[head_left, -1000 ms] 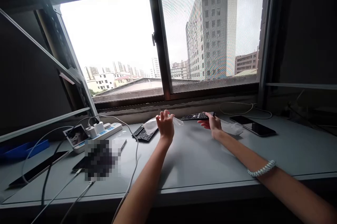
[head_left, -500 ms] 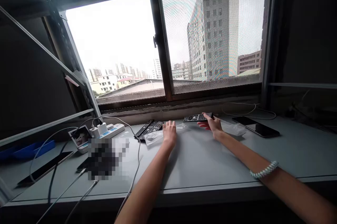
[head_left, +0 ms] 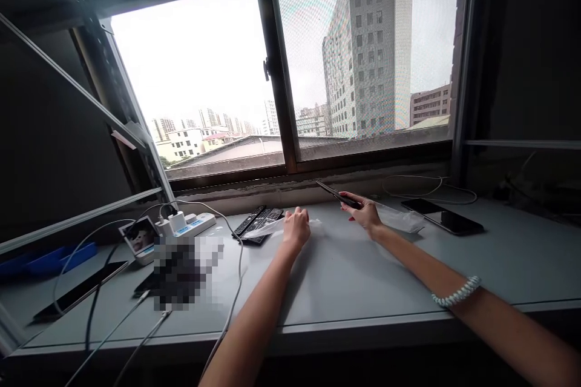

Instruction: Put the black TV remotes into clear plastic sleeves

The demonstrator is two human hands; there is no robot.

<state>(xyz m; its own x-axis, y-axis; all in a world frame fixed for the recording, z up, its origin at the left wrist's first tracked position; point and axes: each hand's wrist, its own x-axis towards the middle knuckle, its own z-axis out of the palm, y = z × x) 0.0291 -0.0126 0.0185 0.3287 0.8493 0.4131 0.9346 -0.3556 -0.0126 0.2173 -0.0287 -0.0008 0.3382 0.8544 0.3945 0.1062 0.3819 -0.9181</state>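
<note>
My right hand [head_left: 365,215] is wrapped round a black remote control [head_left: 338,193], raised off the table and tilted so its thin edge faces me. My left hand [head_left: 297,228] has its fingers curled on a clear plastic bag [head_left: 267,228], which sticks out on both sides of the hand. Several more black remote controls [head_left: 256,221] lie side by side to the left of that hand, partly under the bag. Another clear plastic bag [head_left: 399,218] lies behind my right wrist.
A black phone [head_left: 442,216] lies on the right of the grey table [head_left: 363,284]. A white power strip [head_left: 195,226] with plugs, a photo [head_left: 138,235], blue trays [head_left: 59,258] and a dark tablet [head_left: 82,291] are on the left. A white cable [head_left: 239,272] crosses the table near my left forearm. The window [head_left: 285,72] stands behind.
My right hand has turned the remote control from showing its buttons to nearly edge-on. My left fingers have gone from stretched to curled on the bag, shifting slightly right.
</note>
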